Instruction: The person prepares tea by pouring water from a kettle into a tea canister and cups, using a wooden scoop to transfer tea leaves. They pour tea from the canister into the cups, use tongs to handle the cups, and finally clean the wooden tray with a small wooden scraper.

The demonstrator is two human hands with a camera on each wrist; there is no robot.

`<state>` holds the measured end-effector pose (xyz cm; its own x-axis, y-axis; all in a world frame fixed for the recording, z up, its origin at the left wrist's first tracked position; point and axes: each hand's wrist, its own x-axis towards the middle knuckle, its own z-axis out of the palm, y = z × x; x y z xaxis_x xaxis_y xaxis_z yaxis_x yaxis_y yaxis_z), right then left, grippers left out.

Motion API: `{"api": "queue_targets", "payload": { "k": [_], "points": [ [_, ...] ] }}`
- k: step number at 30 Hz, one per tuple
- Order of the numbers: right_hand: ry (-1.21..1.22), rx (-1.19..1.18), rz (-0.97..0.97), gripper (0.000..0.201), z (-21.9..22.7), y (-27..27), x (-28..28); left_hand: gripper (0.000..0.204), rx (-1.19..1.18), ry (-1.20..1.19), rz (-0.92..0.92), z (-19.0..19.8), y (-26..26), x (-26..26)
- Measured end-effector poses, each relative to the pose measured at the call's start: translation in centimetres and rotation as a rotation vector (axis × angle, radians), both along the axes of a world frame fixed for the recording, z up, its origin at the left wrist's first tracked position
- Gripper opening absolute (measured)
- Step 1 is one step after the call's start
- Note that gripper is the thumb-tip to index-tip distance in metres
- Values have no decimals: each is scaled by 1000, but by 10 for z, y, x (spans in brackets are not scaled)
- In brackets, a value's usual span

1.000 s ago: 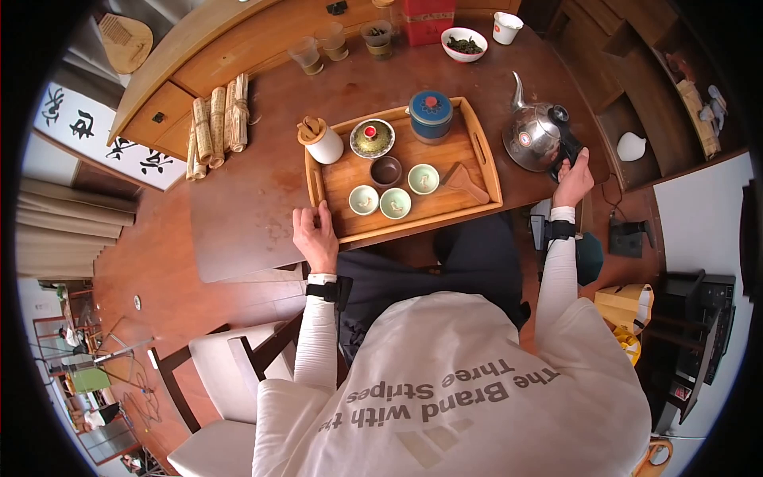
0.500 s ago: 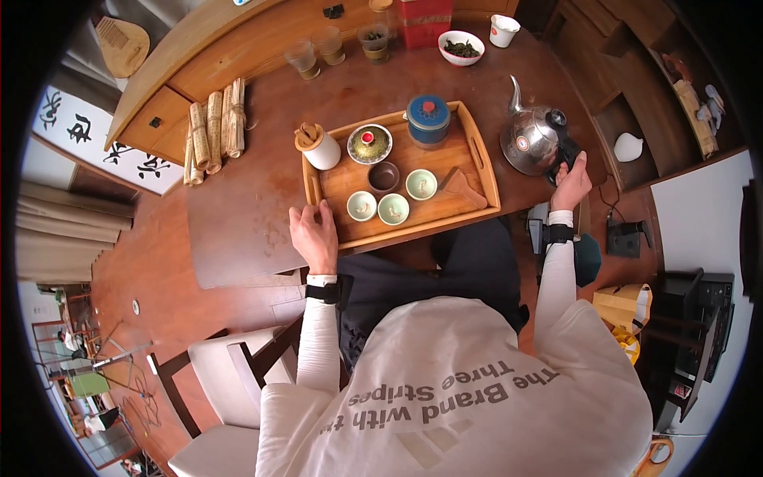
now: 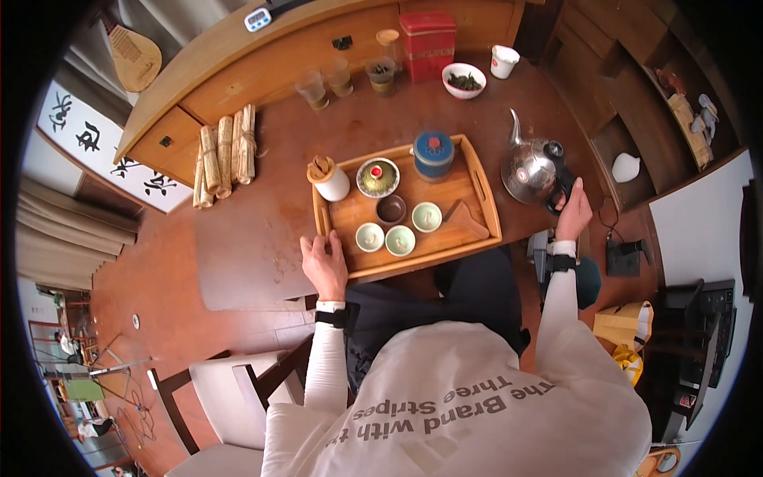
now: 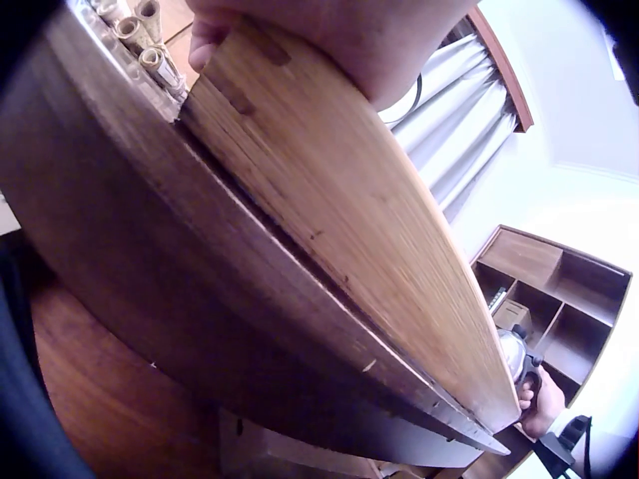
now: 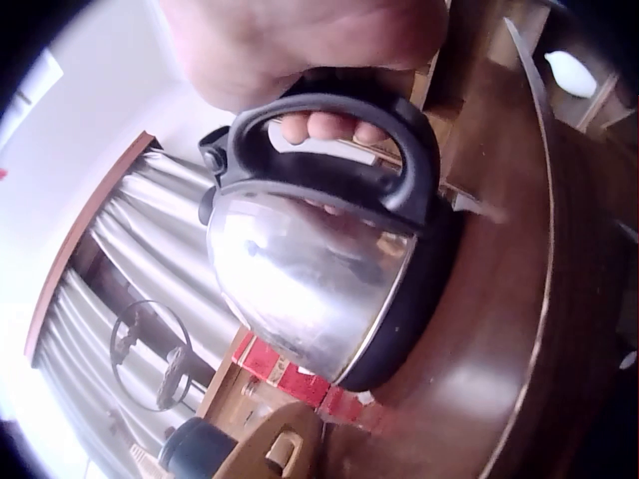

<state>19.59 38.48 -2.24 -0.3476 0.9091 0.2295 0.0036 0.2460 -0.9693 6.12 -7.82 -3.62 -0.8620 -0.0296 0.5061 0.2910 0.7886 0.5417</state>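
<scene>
Nearest first: left hand (image 3: pixel 324 266) at 7 o'clock on the wooden tray (image 3: pixel 433 242), thumb and fingers pinching its corner; tray extends toward 2 o'clock from that hand. Right hand (image 3: pixel 574 216) is the nearer one to the stainless-steel electric kettle (image 3: pixel 528 171), fingers curled round the black handle (image 5: pixel 344 103). Kettle body lies at 10 o'clock from right hand, long axis running handle to spout (image 3: pixel 515 127), spout aimed about 11. Tray sits at 8 o'clock from kettle, apart from it; three pale-green teacups (image 3: pixel 400 240) near its front edge. Blue lidded jar (image 3: pixel 433 155) at tray's 1 o'clock. Farther, white bowl of tea leaves (image 3: pixel 463 80) at 11 from kettle.

Right wrist view shows fingertips (image 5: pixel 329 127) through the handle loop, which head view hides. Left wrist view shows the tray's outer wall (image 4: pixel 339 190); cups visible in head view only. Can't tell whether kettle base touches tabletop.
</scene>
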Motion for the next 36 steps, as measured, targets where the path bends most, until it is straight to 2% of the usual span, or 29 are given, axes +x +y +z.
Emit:
{"api": "queue_targets", "payload": {
  "k": [2, 4, 6, 10, 12, 14, 17, 20, 22, 24, 26, 31, 36],
  "points": [
    [95, 128, -117, 34, 4, -4, 8, 25, 5, -41, 11, -1, -1, 1],
    [161, 156, -163, 27, 2, -8, 14, 26, -9, -26, 23, 3, 0, 3],
    [39, 250, -201, 24, 18, -28, 19, 26, 27, -88, 24, 4, 1, 3],
    [167, 310, -248, 27, 37, -51, 5, 25, -30, -22, 2, 1, -1, 1],
    [-9, 224, -60, 33, 35, -62, -2, 24, -29, -29, 3, 1, -1, 0],
    [79, 123, 164, 39, 34, -99, -19, 24, -1, -31, 5, 0, 0, 2],
    [50, 110, 371, 44, 19, -134, -37, 23, 18, -36, 20, 3, 1, 3],
    [-49, 173, 386, 43, -5, -141, -48, 22, 44, -15, 27, 7, 3, 5],
    [-12, 140, 390, 42, -9, -141, -50, 22, 22, -8, 28, 4, 1, 4],
    [-24, 102, 410, 42, -10, -141, -50, 22, 50, -29, 17, 2, 0, 4],
    [-16, 245, 410, 41, -4, -143, -49, 22, 59, -33, 23, 0, 1, 3],
    [-35, 377, 388, 43, -5, -147, -50, 22, 41, 4, 19, 0, -1, 2],
    [-65, 391, 368, 42, -1, -149, -48, 22, 31, 6, 5, 1, 0, 3]
  ]
}}
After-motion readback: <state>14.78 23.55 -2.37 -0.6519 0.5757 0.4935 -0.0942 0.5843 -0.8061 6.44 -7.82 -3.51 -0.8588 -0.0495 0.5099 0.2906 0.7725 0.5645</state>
